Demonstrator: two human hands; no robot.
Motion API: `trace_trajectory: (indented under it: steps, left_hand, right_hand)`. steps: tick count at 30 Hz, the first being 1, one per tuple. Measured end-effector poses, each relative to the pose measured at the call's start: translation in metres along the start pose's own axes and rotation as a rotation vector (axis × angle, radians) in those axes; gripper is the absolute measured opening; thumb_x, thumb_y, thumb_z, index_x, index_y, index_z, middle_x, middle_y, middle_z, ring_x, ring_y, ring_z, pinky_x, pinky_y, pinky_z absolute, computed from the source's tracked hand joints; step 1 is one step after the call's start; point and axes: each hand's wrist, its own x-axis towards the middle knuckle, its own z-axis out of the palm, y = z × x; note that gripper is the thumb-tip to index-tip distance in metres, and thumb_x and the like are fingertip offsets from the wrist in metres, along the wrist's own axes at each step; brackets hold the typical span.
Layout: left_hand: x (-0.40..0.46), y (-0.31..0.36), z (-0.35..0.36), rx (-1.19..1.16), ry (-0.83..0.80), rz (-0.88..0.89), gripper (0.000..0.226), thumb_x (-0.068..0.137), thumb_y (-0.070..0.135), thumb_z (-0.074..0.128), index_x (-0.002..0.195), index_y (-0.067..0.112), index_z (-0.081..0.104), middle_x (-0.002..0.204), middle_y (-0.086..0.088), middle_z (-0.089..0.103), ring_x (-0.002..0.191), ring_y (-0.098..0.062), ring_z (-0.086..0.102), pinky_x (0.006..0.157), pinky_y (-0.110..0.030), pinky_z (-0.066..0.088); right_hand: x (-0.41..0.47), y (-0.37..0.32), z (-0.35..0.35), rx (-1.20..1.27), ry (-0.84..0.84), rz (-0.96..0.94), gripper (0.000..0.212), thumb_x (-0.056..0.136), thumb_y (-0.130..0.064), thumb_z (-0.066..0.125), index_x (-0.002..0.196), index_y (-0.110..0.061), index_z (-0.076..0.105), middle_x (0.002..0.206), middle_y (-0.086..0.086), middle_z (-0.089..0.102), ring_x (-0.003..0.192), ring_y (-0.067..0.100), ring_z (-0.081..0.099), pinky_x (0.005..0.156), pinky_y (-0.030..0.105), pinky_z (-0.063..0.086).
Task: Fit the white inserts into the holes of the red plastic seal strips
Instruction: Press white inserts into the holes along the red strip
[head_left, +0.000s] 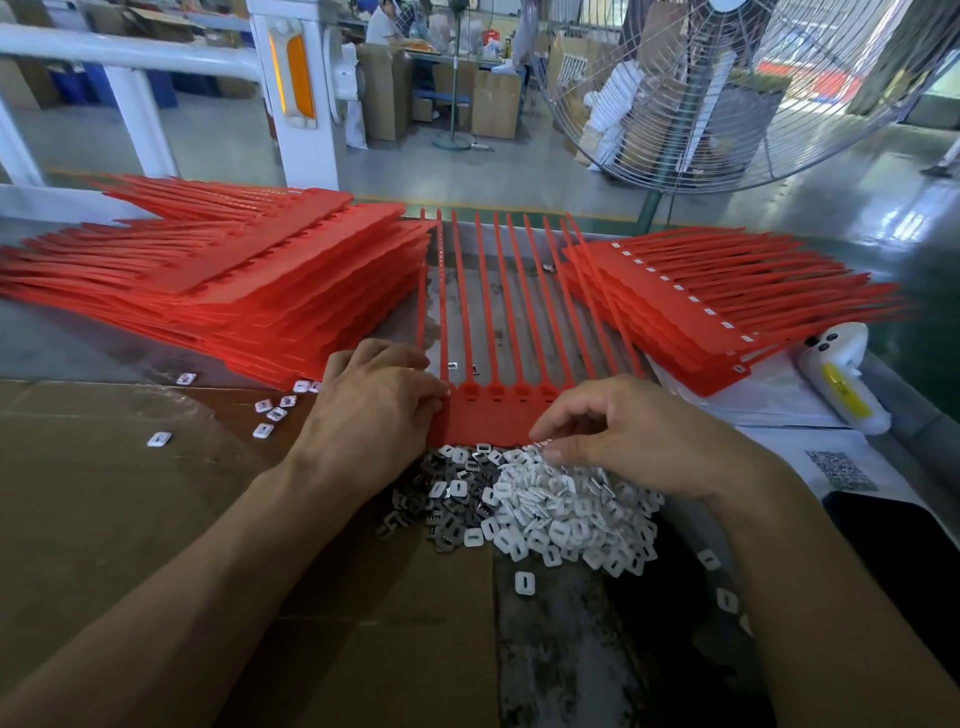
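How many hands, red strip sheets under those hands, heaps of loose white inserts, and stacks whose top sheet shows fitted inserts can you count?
Hands: 2, left hand and right hand
Red strip sheet under the hands: 1
Heap of white inserts: 1
Stack with fitted inserts: 1
Total: 5

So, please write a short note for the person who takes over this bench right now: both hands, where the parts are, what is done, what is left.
Left hand: rests on the left end of the red strip sheet, holding it down.
Right hand: fingers curled over the white insert pile, apparently picking one; the pinch is hidden.
Done: finished stack on the right, white inserts showing.
Left: the sheet's visible holes look empty; unfilled stack on the left waits.
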Motion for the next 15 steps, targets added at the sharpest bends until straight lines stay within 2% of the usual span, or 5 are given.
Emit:
trace_trajectory:
  steps: [8,13,15]
  left_hand:
    - [-0.0002,-0.0008,0.0004,-0.095,0.114,0.036,0.020,0.096,0.028,0.065,0.113,0.029,0.076,0.122,0.012,0.065,0.125,-0.016,0.047,0.106,-0.037,0.029]
    - [0.0004,0.0003,0.0004,-0.124,0.138,0.066,0.019,0.095,0.026,0.067,0.110,0.028,0.077,0.117,0.011,0.067,0.122,-0.016,0.050,0.103,-0.036,0.032]
    - [0.0006,0.0005,0.0003,-0.128,0.134,0.075,0.019,0.095,0.026,0.067,0.110,0.028,0.077,0.117,0.011,0.067,0.122,-0.015,0.050,0.102,-0.035,0.033]
  right_hand:
    - [0.0014,-0.0004,-0.0017,-0.072,0.014,-0.026,0.005,0.090,-0.038,0.078,0.086,-0.040,0.076,0.090,-0.018,0.074,0.082,0.005,0.070,0.082,0.043,0.060]
    - [0.0001,-0.0002,-0.0046,-0.015,-0.003,-0.035,0.007,0.086,-0.041,0.081,0.090,-0.040,0.076,0.090,-0.017,0.074,0.083,0.003,0.070,0.080,0.038,0.060]
    - [-0.0020,0.0000,-0.0058,0.012,-0.034,-0.028,0.015,0.080,-0.043,0.086,0.091,-0.041,0.076,0.090,-0.019,0.073,0.081,0.001,0.069,0.072,0.029,0.056]
